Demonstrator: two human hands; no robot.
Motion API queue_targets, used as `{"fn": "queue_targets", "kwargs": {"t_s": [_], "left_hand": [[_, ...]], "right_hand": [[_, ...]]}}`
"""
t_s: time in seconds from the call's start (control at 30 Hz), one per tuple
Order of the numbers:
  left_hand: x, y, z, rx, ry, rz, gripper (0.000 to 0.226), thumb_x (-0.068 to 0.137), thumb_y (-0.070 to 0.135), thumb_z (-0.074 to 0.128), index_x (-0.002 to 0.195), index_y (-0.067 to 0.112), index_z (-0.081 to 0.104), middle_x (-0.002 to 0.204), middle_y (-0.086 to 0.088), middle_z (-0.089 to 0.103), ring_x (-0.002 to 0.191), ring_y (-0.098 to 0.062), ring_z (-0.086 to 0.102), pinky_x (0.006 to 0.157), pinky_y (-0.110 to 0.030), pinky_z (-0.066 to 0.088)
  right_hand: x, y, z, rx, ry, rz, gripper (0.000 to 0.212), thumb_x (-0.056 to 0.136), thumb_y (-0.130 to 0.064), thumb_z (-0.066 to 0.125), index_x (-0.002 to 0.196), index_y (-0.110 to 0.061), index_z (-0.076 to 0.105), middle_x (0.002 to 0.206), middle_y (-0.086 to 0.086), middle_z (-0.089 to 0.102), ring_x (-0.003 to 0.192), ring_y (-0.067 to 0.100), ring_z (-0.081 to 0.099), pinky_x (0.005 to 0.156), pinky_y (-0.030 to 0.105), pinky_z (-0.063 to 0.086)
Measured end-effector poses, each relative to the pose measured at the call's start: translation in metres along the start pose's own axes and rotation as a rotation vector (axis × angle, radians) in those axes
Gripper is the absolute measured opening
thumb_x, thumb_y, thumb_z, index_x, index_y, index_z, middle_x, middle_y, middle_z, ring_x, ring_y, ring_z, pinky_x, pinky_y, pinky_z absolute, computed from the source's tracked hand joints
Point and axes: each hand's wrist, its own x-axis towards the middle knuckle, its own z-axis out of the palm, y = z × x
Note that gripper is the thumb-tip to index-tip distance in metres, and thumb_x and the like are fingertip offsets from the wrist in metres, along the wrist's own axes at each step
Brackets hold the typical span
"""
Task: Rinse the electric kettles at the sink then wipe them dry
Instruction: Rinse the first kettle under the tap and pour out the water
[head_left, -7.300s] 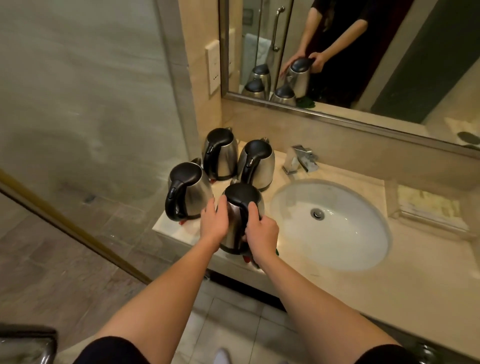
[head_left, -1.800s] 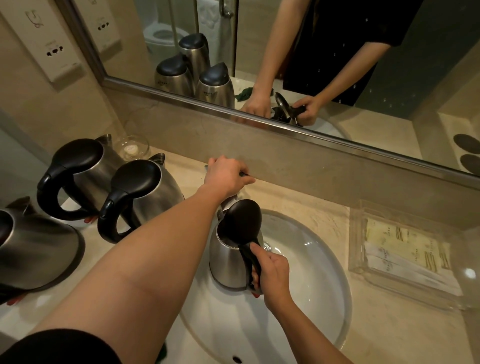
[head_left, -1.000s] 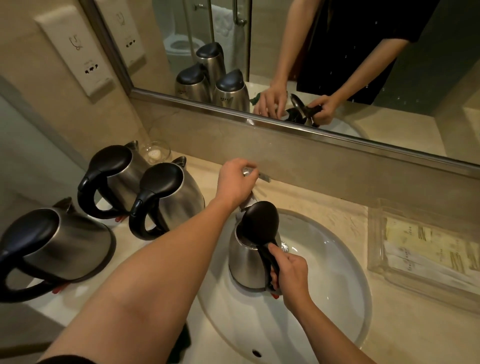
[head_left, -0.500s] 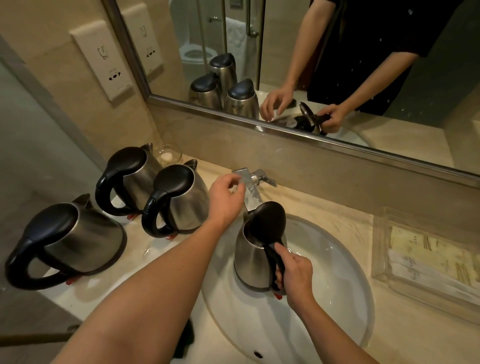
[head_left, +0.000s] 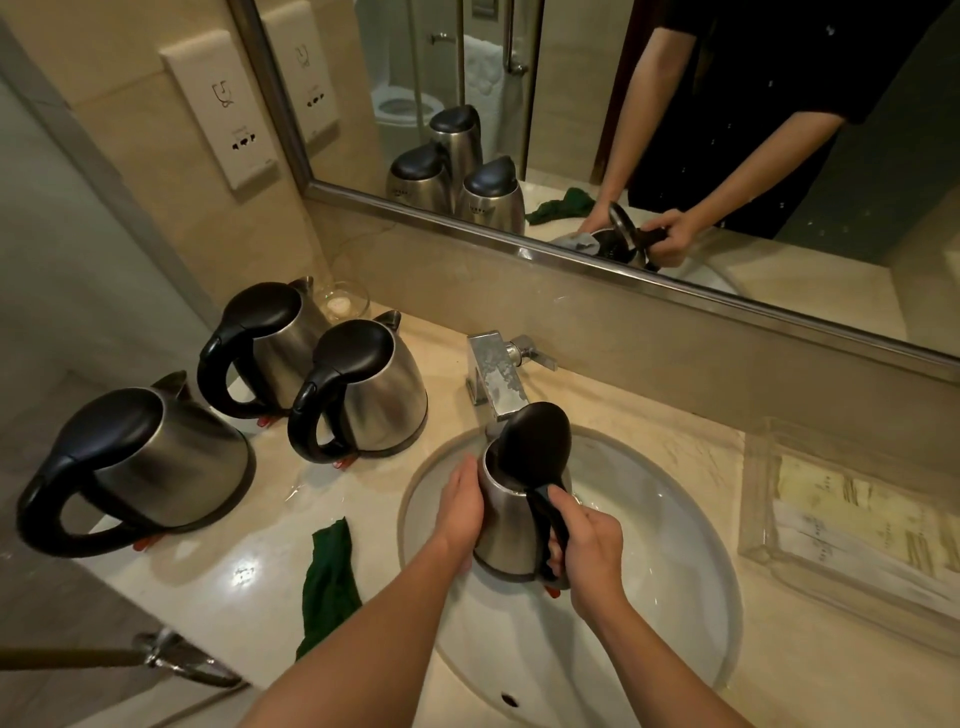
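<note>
A steel kettle (head_left: 506, 525) with its black lid flipped up hangs over the white sink (head_left: 675, 597), right under the chrome tap (head_left: 493, 376). My right hand (head_left: 592, 556) grips its black handle. My left hand (head_left: 462, 501) lies flat against its left side. Three more steel kettles with shut black lids stand on the counter to the left: one at the back (head_left: 270, 348), one in the middle (head_left: 369, 389), one nearest the edge (head_left: 150, 462). A dark green cloth (head_left: 327, 577) lies on the counter left of the sink.
A clear tray (head_left: 852, 535) with packets sits right of the sink. A small glass dish (head_left: 343, 304) stands behind the kettles. The mirror (head_left: 623, 130) and a wall socket (head_left: 228, 109) are behind. A metal rail (head_left: 171, 657) juts out at the counter's front left.
My left hand has come off the tap handle and dropped onto the kettle's left side. The right hand keeps its hold on the handle. The green cloth has come into view.
</note>
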Motion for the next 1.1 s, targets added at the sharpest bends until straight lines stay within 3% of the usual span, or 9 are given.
{"fn": "queue_targets", "kwargs": {"t_s": [0.07,0.13,0.2,0.3,0.43,0.63,0.97,1.1], "left_hand": [[-0.003,0.0,0.003,-0.099,-0.088,-0.121,0.069,0.097,0.081,0.028,0.121,0.035,0.074,0.114,-0.005,0.079,0.116,-0.022,0.068,0.101,-0.045,0.055],[-0.003,0.002,0.005,-0.149,-0.118,-0.167,0.071,0.103,0.074,0.025,0.121,0.028,0.075,0.109,-0.009,0.08,0.114,-0.026,0.069,0.088,-0.04,0.056],[-0.004,0.004,0.006,-0.165,-0.123,-0.142,0.069,0.102,0.071,0.029,0.122,0.024,0.074,0.11,-0.012,0.08,0.116,-0.029,0.069,0.094,-0.043,0.057],[0.005,0.002,0.008,-0.16,-0.09,-0.101,0.073,0.084,0.08,0.038,0.12,0.028,0.075,0.114,-0.011,0.078,0.119,-0.03,0.068,0.108,-0.052,0.052],[0.044,-0.022,0.009,-0.191,-0.003,-0.082,0.078,0.076,0.091,0.04,0.124,0.038,0.073,0.12,-0.003,0.077,0.121,-0.025,0.067,0.112,-0.053,0.048],[0.014,0.006,0.008,-0.216,0.026,-0.059,0.067,0.086,0.073,0.043,0.129,0.029,0.07,0.119,-0.007,0.076,0.118,-0.025,0.068,0.111,-0.052,0.049],[0.022,0.006,0.01,-0.195,0.051,-0.05,0.064,0.086,0.074,0.041,0.122,0.031,0.073,0.117,-0.005,0.077,0.116,-0.024,0.067,0.112,-0.053,0.049],[0.021,0.005,0.01,-0.205,0.046,-0.044,0.053,0.1,0.064,0.041,0.122,0.028,0.073,0.117,-0.006,0.077,0.115,-0.023,0.067,0.112,-0.051,0.048]], "right_hand": [[-0.002,0.001,0.0,0.011,-0.005,-0.003,0.05,0.096,-0.035,0.067,0.053,-0.011,0.057,0.052,0.015,0.048,0.045,0.025,0.044,0.045,0.03,0.039],[-0.003,0.001,0.0,0.023,-0.012,-0.002,0.051,0.096,-0.034,0.067,0.052,-0.011,0.057,0.051,0.015,0.048,0.044,0.025,0.043,0.045,0.03,0.039],[-0.003,0.001,0.001,0.038,-0.022,0.009,0.051,0.097,-0.034,0.067,0.052,-0.012,0.057,0.051,0.016,0.048,0.044,0.025,0.042,0.044,0.029,0.038],[-0.003,-0.001,0.003,0.058,-0.054,0.044,0.05,0.097,-0.035,0.066,0.054,-0.011,0.054,0.052,0.016,0.045,0.043,0.024,0.04,0.045,0.028,0.035],[-0.001,-0.005,0.004,0.061,-0.115,0.084,0.045,0.097,-0.035,0.063,0.065,-0.006,0.051,0.055,0.016,0.042,0.045,0.024,0.037,0.048,0.031,0.033],[0.001,-0.009,0.004,-0.02,-0.157,0.096,0.041,0.099,-0.032,0.057,0.066,-0.008,0.054,0.059,0.016,0.049,0.05,0.024,0.044,0.05,0.032,0.04],[0.005,-0.009,0.007,-0.038,-0.142,0.143,0.044,0.097,-0.037,0.057,0.066,-0.007,0.053,0.058,0.015,0.049,0.049,0.024,0.044,0.05,0.03,0.041],[0.007,-0.01,0.008,-0.056,-0.141,0.14,0.043,0.097,-0.038,0.057,0.069,-0.006,0.054,0.059,0.015,0.049,0.05,0.024,0.044,0.05,0.031,0.041]]}}
